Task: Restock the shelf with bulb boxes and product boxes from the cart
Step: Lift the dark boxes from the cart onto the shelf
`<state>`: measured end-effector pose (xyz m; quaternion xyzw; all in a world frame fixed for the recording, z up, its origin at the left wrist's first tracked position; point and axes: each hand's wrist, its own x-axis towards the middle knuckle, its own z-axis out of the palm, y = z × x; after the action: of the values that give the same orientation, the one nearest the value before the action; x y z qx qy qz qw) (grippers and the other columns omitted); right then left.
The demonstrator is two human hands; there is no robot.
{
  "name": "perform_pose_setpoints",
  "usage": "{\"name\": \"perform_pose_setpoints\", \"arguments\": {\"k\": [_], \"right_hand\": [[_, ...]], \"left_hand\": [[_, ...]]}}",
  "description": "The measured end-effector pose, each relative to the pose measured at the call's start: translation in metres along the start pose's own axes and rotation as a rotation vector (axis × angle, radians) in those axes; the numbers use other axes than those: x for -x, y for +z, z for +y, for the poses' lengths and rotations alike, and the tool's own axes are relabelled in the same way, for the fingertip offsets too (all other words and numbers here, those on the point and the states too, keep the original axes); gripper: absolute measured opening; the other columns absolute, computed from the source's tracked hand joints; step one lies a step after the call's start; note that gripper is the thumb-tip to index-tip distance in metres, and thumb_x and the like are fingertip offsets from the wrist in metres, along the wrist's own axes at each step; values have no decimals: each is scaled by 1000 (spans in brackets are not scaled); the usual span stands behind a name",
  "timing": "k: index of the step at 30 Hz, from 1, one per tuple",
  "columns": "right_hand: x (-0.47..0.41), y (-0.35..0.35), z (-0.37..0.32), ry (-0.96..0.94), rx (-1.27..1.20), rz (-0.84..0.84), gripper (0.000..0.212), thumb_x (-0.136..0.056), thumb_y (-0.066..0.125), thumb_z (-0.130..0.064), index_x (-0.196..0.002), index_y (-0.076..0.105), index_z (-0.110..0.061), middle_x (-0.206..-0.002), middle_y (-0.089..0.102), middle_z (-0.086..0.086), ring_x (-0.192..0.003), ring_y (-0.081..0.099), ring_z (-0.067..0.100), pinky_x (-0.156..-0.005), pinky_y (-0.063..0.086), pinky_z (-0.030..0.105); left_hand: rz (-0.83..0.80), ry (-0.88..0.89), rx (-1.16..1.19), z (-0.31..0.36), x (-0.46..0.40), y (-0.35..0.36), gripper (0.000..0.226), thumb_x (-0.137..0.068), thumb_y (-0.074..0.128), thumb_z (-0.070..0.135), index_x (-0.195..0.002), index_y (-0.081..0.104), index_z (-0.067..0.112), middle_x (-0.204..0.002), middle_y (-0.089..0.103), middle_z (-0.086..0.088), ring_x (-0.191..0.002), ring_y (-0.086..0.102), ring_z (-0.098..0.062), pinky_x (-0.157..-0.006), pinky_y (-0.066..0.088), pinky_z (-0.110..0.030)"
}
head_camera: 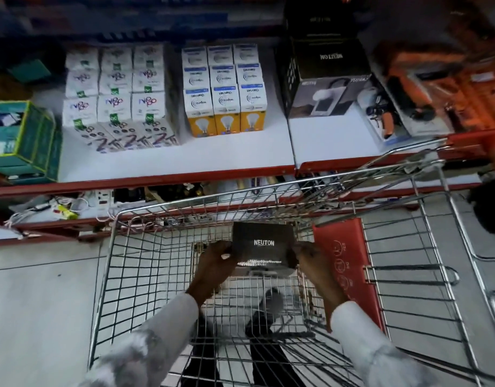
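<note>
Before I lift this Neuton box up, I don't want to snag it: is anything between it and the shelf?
Only the cart's front rim lies between the Neuton box, held by both hands, and the bare shelf before the matching black boxes; lift over it.

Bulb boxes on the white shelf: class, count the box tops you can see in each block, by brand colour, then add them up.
White boxes with purple lettering: 9
White-and-yellow Wipro boxes: 9
Total: 18
Any boxes stacked underneath are hidden and not counted.
</note>
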<state>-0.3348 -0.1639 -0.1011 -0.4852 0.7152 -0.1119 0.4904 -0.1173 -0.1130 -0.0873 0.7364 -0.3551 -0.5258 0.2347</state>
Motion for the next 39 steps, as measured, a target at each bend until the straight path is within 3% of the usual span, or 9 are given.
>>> {"name": "perform_pose_setpoints", "arguments": {"k": [2, 5, 10, 16, 22, 27, 30, 34, 39], "right_hand": [[14, -25, -19, -57, 18, 51, 28, -99, 50, -26, -96, 73, -11, -78, 68, 4, -63, 57, 7, -54, 35, 20], [32, -58, -49, -180, 16, 96, 29, -99, 49, -27, -87, 73, -16, -70, 67, 5, -61, 59, 18, -51, 34, 21], [59, -114, -111, -368, -121, 218, 19, -93, 59, -18, -79, 70, -25, -72, 69, -13, -58, 59, -16, -52, 40, 3], [44, -166, -167, -497, -227, 391, 12, -88, 64, -27, -92, 75, -23, -84, 74, -14, -72, 66, -7, -69, 49, 16], [-5, -197, -195, -532, -178, 442, 11, -88, 64, -30, -97, 70, -25, -83, 71, -16, -71, 65, -6, -66, 47, 12], [-54, -201, -192, -476, -63, 388, 20, -86, 63, -25, -94, 73, -10, -89, 75, 6, -77, 65, 19, -57, 39, 9], [-75, -201, -188, -453, -35, 376, 23, -85, 64, -23, -89, 72, -1, -90, 75, 15, -83, 65, 28, -61, 35, 21], [-106, -200, -179, -404, 53, 347, 23, -82, 66, -24, -81, 68, -1, -84, 73, 14, -77, 62, 24, -67, 37, 28], [-125, -201, -169, -452, 35, 316, 22, -78, 64, -12, -98, 74, -13, -88, 74, 3, -91, 70, 23, -77, 48, 27]], "left_hand": [[6, 42, 47, 21, 18, -16, 19, -86, 72, 16, -80, 66, 33, -75, 73, 17, -68, 68, -7, -57, 52, -20], [-17, 40, 101, 52, 36, -39, 6, -86, 73, 18, -91, 70, 18, -85, 78, -6, -74, 75, -28, -65, 59, -40], [31, 135, 189, 138, 59, -70, 11, -84, 74, 15, -89, 71, 7, -80, 78, -12, -59, 73, -28, -65, 60, -44], [198, 408, 187, 228, 61, -76, 8, -82, 76, 22, -87, 74, 16, -75, 76, -3, -55, 73, -21, -52, 58, -30], [248, 473, 131, 270, 12, -40, 22, -79, 77, 28, -98, 68, 21, -88, 76, 2, -67, 74, -29, -56, 63, -50], [179, 410, 142, 272, -38, -2, 19, -84, 74, 21, -89, 60, 32, -102, 69, 0, -68, 69, -20, -61, 64, -50], [148, 353, 171, 267, -62, 15, 24, -81, 75, 25, -101, 62, 24, -113, 70, -4, -80, 71, -19, -69, 64, -46], [181, 325, 147, 263, -85, 32, 33, -76, 75, 33, -107, 69, 22, -103, 71, 6, -101, 70, -22, -90, 58, -54], [220, 284, 185, 261, -97, 37, 49, -78, 77, 35, -122, 62, 21, -120, 69, -4, -106, 68, -28, -85, 60, -51]]}}
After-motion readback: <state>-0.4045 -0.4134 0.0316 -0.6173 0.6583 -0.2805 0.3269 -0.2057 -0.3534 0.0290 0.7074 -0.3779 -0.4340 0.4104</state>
